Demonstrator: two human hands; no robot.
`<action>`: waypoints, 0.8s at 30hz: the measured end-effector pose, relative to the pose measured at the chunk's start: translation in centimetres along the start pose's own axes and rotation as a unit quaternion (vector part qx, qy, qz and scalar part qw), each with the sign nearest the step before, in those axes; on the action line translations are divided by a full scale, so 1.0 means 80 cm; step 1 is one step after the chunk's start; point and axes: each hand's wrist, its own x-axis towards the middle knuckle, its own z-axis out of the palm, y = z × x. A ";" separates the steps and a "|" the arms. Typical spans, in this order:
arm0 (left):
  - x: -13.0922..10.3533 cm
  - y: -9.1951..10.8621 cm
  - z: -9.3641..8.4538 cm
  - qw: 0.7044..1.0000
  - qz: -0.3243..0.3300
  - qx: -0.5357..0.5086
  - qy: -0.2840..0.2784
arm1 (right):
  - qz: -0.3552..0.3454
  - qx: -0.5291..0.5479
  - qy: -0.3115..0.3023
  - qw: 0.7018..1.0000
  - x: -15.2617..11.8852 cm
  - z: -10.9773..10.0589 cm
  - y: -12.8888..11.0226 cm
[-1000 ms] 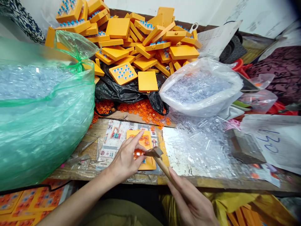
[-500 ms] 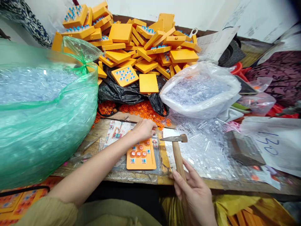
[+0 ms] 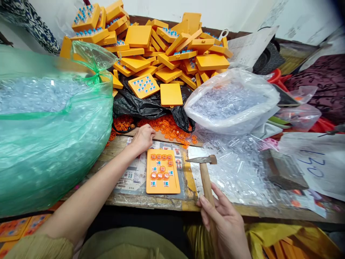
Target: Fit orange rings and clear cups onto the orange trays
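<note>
My right hand (image 3: 223, 216) grips the wooden handle of a hammer (image 3: 206, 180), its metal head raised above the bench to the right of the orange panel. My left hand (image 3: 145, 137) is at the near edge of a heap of small orange rings (image 3: 172, 129), with its fingers curled together; whatever they pinch is hidden. Between the hands, the flat orange panel (image 3: 169, 187) lies on a printed sheet (image 3: 132, 180). Clear orange caps (image 3: 160, 176) cover several of its spots, while several blue-and-white switches (image 3: 153, 183) on it stand bare.
Many orange panels (image 3: 138, 36) are piled at the back on black plastic (image 3: 137, 104). A green bag (image 3: 61, 140) of clear pieces bulges at left. An open white bag (image 3: 234, 124) and loose clear pieces (image 3: 237, 169) occupy the right, beside a dark block (image 3: 284, 171).
My left hand has moved left and away from me, off the panel's upper edge to the ring heap, uncovering the panel's top row. The hammer stays in my right hand, almost still.
</note>
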 end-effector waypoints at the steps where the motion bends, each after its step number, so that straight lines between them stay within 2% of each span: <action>1: -0.006 0.004 -0.002 1.000 0.007 -0.004 0.004 | -0.006 -0.011 0.002 1.000 -0.001 -0.001 0.001; 3: -0.031 0.017 -0.009 1.000 0.023 -0.014 0.012 | -0.021 -0.042 0.010 0.999 -0.004 -0.007 0.004; 6: -0.097 0.041 -0.027 0.995 0.060 -0.067 0.038 | -0.049 -0.105 0.009 0.993 -0.009 -0.022 0.011; 8: -0.145 0.053 -0.033 0.988 0.074 -0.118 0.067 | -0.088 -0.163 -0.013 0.983 -0.012 -0.030 0.016; 11: -0.195 0.059 -0.025 0.988 0.076 -0.116 0.061 | -0.184 -0.239 -0.079 0.950 -0.015 -0.031 0.019; 14: -0.211 0.054 -0.005 0.990 0.063 -0.113 0.058 | -0.297 -0.281 -0.163 0.898 -0.020 -0.020 0.017; 17: -0.211 0.049 0.009 0.985 0.054 -0.136 0.094 | -0.362 -0.309 -0.196 0.857 -0.025 -0.009 0.012; 20: -0.210 0.048 0.013 0.981 0.052 -0.149 0.113 | -0.397 -0.325 -0.197 0.836 -0.031 -0.006 0.007; 24: -0.211 0.050 0.014 0.980 0.048 -0.160 0.107 | -0.416 -0.326 -0.161 0.833 -0.036 -0.005 0.003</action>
